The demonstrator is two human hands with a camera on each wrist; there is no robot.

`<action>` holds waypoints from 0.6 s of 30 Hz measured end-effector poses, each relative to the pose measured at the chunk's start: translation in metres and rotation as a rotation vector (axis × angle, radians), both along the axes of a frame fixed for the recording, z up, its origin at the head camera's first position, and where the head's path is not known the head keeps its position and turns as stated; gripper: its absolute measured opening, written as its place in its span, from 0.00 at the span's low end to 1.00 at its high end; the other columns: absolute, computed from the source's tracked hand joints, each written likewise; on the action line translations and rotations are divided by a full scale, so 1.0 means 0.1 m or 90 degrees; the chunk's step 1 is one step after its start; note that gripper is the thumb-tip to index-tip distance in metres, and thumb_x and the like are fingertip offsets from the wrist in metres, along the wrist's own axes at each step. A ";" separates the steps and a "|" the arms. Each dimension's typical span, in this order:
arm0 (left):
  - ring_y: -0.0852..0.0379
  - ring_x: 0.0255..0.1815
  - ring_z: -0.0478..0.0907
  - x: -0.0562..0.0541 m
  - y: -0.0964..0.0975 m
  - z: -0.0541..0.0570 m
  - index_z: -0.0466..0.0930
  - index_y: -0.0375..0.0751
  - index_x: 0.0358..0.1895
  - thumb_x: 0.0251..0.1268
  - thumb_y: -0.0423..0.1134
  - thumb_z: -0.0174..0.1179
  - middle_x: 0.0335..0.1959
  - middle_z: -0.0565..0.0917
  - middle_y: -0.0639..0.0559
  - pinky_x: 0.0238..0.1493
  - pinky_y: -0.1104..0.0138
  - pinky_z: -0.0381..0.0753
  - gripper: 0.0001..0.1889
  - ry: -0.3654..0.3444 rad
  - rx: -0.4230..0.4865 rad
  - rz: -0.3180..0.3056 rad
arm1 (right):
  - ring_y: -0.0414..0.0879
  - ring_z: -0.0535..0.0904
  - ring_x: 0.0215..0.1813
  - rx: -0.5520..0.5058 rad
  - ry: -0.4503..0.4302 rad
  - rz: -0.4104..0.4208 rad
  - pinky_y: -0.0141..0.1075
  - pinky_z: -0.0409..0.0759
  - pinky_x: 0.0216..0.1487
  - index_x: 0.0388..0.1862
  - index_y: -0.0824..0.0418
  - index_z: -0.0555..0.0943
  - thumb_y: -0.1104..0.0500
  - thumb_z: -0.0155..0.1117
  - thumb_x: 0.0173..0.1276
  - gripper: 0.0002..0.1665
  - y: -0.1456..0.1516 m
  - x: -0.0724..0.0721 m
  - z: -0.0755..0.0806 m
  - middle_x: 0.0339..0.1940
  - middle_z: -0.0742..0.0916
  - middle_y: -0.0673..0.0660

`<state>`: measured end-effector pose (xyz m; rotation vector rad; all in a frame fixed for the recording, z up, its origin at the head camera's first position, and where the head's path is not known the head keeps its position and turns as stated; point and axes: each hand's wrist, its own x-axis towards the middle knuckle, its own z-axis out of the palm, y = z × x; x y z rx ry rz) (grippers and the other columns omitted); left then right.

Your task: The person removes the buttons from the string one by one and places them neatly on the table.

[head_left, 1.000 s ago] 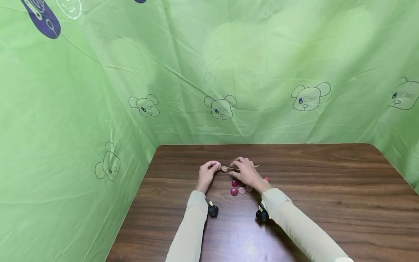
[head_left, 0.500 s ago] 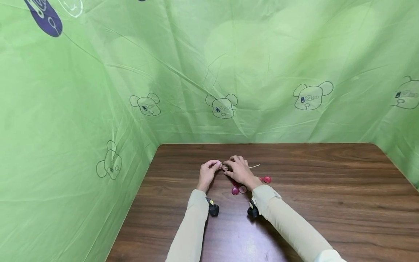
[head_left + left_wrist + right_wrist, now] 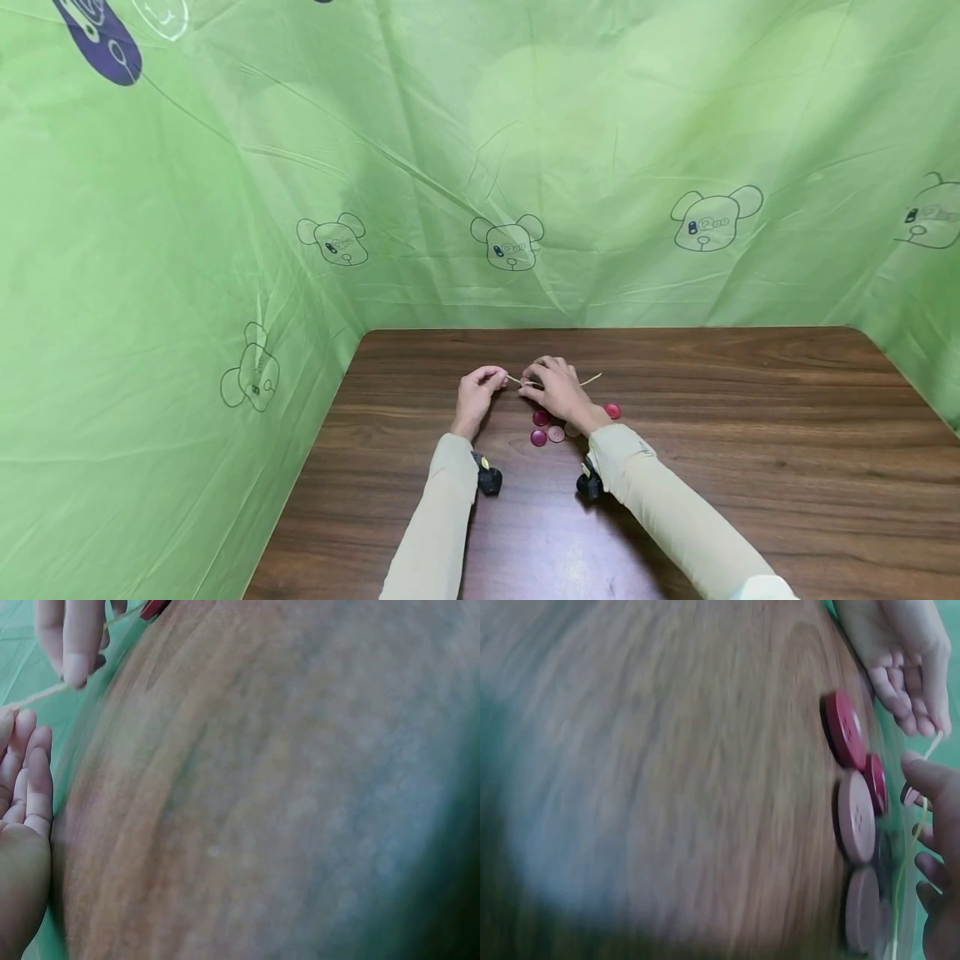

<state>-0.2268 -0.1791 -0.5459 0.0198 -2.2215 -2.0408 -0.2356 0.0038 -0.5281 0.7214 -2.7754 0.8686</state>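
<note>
My left hand (image 3: 475,398) pinches one end of a thin pale-yellow string (image 3: 592,379) between thumb and fingertip. My right hand (image 3: 558,392) is just to the right, with thumb and finger pinching a small pink button (image 3: 908,795) on the string; the fingers hide most of it. A short stretch of string shows between the two hands, and the rest runs on past the right hand to a loose end. Below the right hand lie several round buttons, among them a dark-pink one (image 3: 538,437) and a pale-pink one (image 3: 556,434); the wrist partly covers the group.
The brown wood-grain table (image 3: 750,450) spreads widely to the right of the hands. Green printed cloth (image 3: 600,283) hangs behind the table and along its left side. A red button (image 3: 612,412) lies at the right end of the group.
My right hand moved left to the button beside my left fingertips, then back right with it, so string shows between the hands. The left hand has held still.
</note>
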 end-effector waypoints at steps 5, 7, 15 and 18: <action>0.33 0.43 0.81 0.06 0.00 0.10 0.82 0.24 0.42 0.66 0.31 0.59 0.38 0.83 0.26 0.49 0.46 0.80 0.10 -0.001 -0.001 -0.016 | 0.58 0.71 0.57 -0.035 0.013 0.005 0.52 0.68 0.53 0.39 0.53 0.82 0.49 0.70 0.61 0.12 0.12 -0.02 0.00 0.49 0.81 0.56; 0.31 0.43 0.80 0.10 0.01 0.17 0.81 0.23 0.43 0.66 0.31 0.58 0.39 0.83 0.25 0.50 0.45 0.79 0.11 -0.001 -0.004 -0.022 | 0.58 0.72 0.57 -0.036 0.019 0.004 0.52 0.68 0.54 0.40 0.53 0.83 0.49 0.70 0.61 0.12 0.17 -0.02 -0.01 0.49 0.81 0.56; 0.29 0.46 0.79 0.18 0.03 0.28 0.80 0.22 0.43 0.66 0.31 0.58 0.40 0.82 0.24 0.52 0.45 0.78 0.11 -0.001 0.000 -0.027 | 0.58 0.73 0.56 -0.032 0.022 -0.005 0.51 0.69 0.54 0.40 0.53 0.83 0.49 0.70 0.61 0.12 0.35 -0.03 -0.01 0.49 0.82 0.57; 0.29 0.46 0.79 0.17 0.02 0.27 0.80 0.21 0.44 0.66 0.31 0.58 0.40 0.82 0.24 0.53 0.45 0.78 0.12 -0.003 0.004 -0.033 | 0.58 0.73 0.56 -0.036 0.027 -0.011 0.51 0.68 0.54 0.39 0.54 0.83 0.49 0.69 0.61 0.12 0.42 -0.04 0.01 0.49 0.82 0.57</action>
